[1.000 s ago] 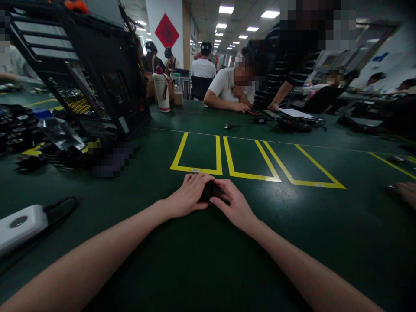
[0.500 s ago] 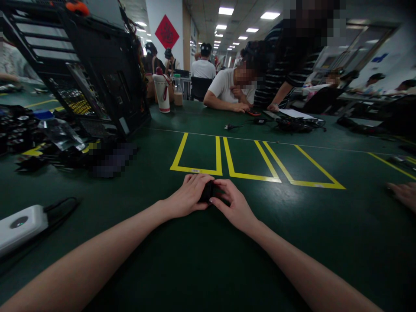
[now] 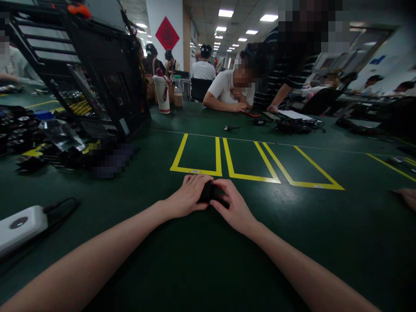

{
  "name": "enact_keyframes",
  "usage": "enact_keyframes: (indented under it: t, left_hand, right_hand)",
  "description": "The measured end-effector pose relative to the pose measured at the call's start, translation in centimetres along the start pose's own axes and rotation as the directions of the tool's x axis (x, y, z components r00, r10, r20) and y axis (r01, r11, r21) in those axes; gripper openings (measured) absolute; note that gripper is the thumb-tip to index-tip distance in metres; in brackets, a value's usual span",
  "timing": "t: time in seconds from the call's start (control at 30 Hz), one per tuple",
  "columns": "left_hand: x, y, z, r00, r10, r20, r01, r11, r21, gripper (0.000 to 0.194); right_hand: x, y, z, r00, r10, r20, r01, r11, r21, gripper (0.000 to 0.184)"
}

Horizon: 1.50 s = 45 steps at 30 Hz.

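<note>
Ceiling light panels lit. Red diamond sign on white column. Dark chair beyond green table.

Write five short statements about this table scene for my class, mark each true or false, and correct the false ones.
1. The left hand is on a small black object. True.
2. The tape on the green table is red. False: the tape is yellow.
3. The bottle near the computer case has a blue cap. True.
4. The right hand is at the bottle. False: the right hand is by the small black object.
5. The tape lies beyond both hands. True.
</note>
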State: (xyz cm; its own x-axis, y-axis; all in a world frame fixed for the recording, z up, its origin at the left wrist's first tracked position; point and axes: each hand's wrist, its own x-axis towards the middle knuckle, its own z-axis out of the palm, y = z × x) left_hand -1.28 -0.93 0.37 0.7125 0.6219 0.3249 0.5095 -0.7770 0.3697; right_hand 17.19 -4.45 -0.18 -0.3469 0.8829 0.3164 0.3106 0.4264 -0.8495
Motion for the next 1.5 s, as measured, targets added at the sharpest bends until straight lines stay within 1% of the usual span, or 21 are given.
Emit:
enact_keyframes:
  t: [0.13,0.3,0.4,0.53,0.6,0.67,0.77,0.93,1.23,1.5]
  left_hand:
    - [0.0,0.1,-0.2,1.0,-0.014,0.003,0.014,1.0,-0.01,0.062]
    - [0.1,0.3,-0.3,0.999,-0.042,0.005,0.042,0.997,-0.06,0.059]
    - [0.2,0.1,-0.3,0.994,-0.108,-0.002,0.106,0.986,-0.132,0.057]
    - [0.4,-0.5,-0.2,0.976,-0.216,0.022,0.213,0.938,-0.272,0.054]
    - [0.5,-0.8,-0.2,0.972,-0.234,0.032,0.232,0.915,-0.331,0.055]
    - [0.5,-0.9,-0.2,0.969,-0.246,0.031,0.241,0.903,-0.355,0.056]
    - [0.4,-0.8,-0.1,0.965,-0.263,0.015,0.252,0.904,-0.344,0.057]
    - [0.4,-0.7,0.2,0.954,-0.301,0.009,0.288,0.905,-0.313,0.068]
    - [0.5,-0.6,-0.1,0.964,-0.265,0.003,0.256,0.926,-0.277,0.061]
    - [0.4,-0.9,0.1,0.967,-0.253,0.001,0.244,0.932,-0.267,0.06]
  right_hand:
    - [0.1,0.0,-0.2,1.0,0.002,0.014,-0.001,0.997,-0.073,0.038]
    - [0.2,0.2,-0.1,1.0,-0.002,-0.026,-0.003,0.976,-0.218,0.039]
    - [0.1,0.2,-0.1,0.998,0.029,-0.059,-0.044,0.962,-0.268,0.041]
    - [0.0,0.0,-0.2,0.995,0.086,-0.041,-0.094,0.952,-0.292,0.04]
    - [0.0,0.0,-0.2,0.994,0.097,-0.042,-0.105,0.943,-0.315,0.041]
    - [0.0,0.2,-0.1,0.993,0.103,-0.063,-0.119,0.93,-0.348,0.042]
    - [0.1,0.5,0.0,0.993,0.093,-0.078,-0.117,0.909,-0.401,0.041]
    - [0.2,0.6,0.1,0.996,0.066,-0.064,-0.088,0.892,-0.443,0.038]
    - [0.0,0.7,-0.1,0.994,0.101,-0.05,-0.113,0.897,-0.427,0.038]
    - [0.1,0.8,-0.1,0.994,0.091,-0.058,-0.108,0.9,-0.423,0.037]
